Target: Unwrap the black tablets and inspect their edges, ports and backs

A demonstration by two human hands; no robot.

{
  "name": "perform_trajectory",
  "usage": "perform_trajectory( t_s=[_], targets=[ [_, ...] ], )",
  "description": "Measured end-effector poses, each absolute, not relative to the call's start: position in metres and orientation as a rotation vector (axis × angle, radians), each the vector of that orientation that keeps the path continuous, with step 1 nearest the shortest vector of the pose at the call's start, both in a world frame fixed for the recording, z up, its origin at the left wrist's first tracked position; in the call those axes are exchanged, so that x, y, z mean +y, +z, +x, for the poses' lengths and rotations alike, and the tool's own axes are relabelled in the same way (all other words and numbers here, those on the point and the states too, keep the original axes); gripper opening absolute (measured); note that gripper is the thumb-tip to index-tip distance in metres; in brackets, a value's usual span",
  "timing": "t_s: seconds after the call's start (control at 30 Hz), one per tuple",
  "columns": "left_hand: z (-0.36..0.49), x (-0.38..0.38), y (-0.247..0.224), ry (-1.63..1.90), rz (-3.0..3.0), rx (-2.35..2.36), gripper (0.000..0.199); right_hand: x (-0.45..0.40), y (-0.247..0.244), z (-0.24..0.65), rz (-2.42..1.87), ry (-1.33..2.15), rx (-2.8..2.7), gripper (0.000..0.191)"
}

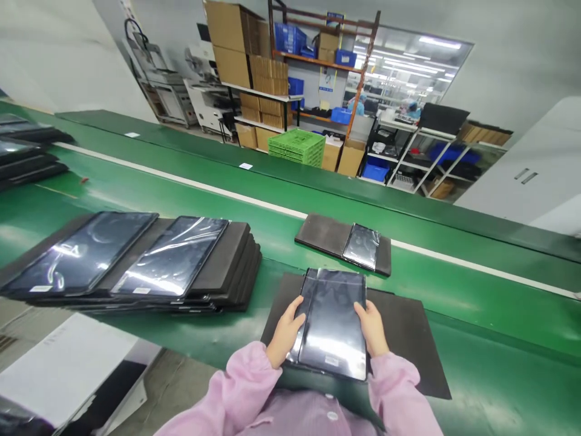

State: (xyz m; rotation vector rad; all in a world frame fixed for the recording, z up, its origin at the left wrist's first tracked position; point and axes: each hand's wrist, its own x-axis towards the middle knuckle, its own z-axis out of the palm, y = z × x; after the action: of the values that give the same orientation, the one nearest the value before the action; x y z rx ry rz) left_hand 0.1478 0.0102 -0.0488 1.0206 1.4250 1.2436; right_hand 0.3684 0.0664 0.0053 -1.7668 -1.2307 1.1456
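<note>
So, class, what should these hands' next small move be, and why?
Probably ease the glossy panel down onto the dark sheet: the left hand and right hand are at its opposite sides, and the sheet shows on both sides of it.

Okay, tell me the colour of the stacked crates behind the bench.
The stacked crates are bright green, seen in the head view.

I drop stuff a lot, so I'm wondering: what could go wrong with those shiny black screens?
The left hand and right hand hold the shiny panel by its sides, so it might slip. It seems to overlap another panel, so they could scratch. The big stack has uneven edges near the green table's edge, so a bump might slide something off.
</note>
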Motion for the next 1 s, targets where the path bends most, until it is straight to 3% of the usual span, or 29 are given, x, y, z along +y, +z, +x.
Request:
perform_trajectory(
  t_s=[0.17,0.3,0.5,0.57,0.7,0.87,1.0],
  targets=[
    [0.151,0.01,-0.049,1.324,0.825,1.279,0.056,0.077,-0.014,0.352,-1.967,1.003,-1.34,0.026],
    [0.147,0.008,-0.051,1.362,0.684,1.18,0.057,0.081,-0.013,0.346,-1.951,1.066,-1.292,0.032],
    [0.131,0.026,-0.029,1.319,0.808,1.358,0.064,0.059,0.003,0.332,-1.577,1.341,-1.243,0.04],
    [0.128,0.033,-0.012,1.326,0.861,1.374,0.059,0.045,0.009,0.334,-1.448,1.387,-1.221,0.042],
    [0.134,0.029,0.017,1.388,0.963,1.268,0.031,0.023,0.022,0.352,-1.126,1.374,-1.232,0.046],
    [0.15,0.011,0.039,1.471,1.24,0.969,0.033,0.016,0.048,0.38,-0.944,1.112,-1.51,0.023],
    [0.153,0.008,0.054,1.506,1.586,0.79,0.035,0.014,0.065,0.384,-0.808,1.002,-1.521,0.051]
  ],
)
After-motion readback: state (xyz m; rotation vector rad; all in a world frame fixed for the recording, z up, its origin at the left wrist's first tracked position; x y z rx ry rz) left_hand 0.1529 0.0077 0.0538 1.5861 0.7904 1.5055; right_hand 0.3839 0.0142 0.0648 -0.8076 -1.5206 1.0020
